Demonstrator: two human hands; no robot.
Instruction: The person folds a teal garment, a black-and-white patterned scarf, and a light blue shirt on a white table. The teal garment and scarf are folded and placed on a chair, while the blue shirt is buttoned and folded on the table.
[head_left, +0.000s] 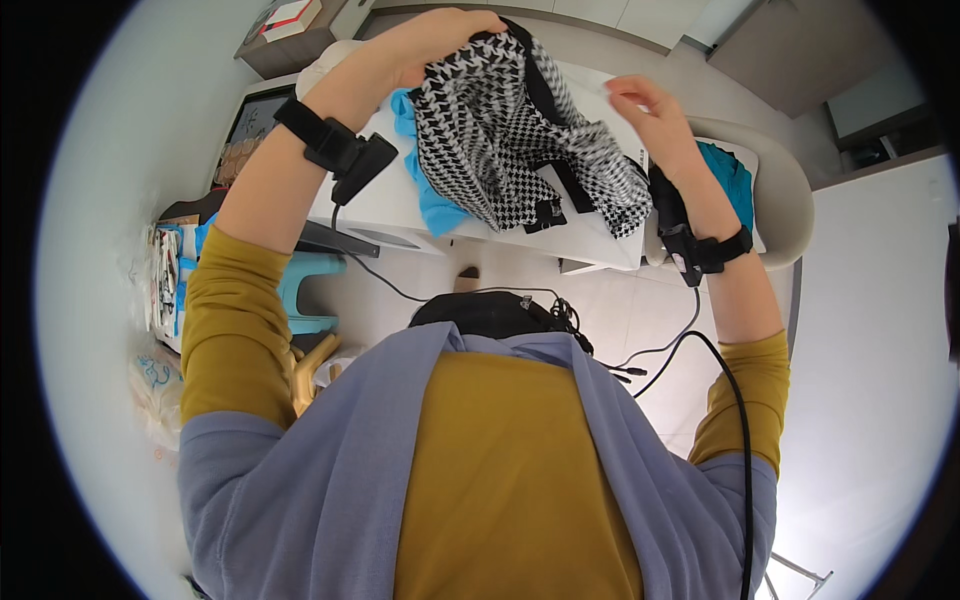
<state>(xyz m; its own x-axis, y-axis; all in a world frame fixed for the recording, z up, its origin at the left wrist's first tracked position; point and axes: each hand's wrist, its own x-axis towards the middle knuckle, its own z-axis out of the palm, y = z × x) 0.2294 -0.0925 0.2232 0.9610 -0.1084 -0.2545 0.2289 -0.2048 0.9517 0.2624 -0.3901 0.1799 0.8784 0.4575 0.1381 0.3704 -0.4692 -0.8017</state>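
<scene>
A black-and-white houndstooth garment (495, 142) with black trim hangs in loose folds over the white table (607, 251). My left hand (442, 41) grips it by its far upper edge and lifts that part. My right hand (649, 112) is raised to the right of the garment, fingers slightly curled and apart, with nothing seen in it. A bright blue cloth (435, 206) lies partly under the garment on its left. Black devices are strapped to both wrists.
A beige chair (787, 195) at the right holds a folded teal cloth (727, 180). Light blue stool (304, 289) stands at the left below the table. A cabinet with books (292, 19) is at the far left. Black cables (697, 337) hang near my right arm and waist.
</scene>
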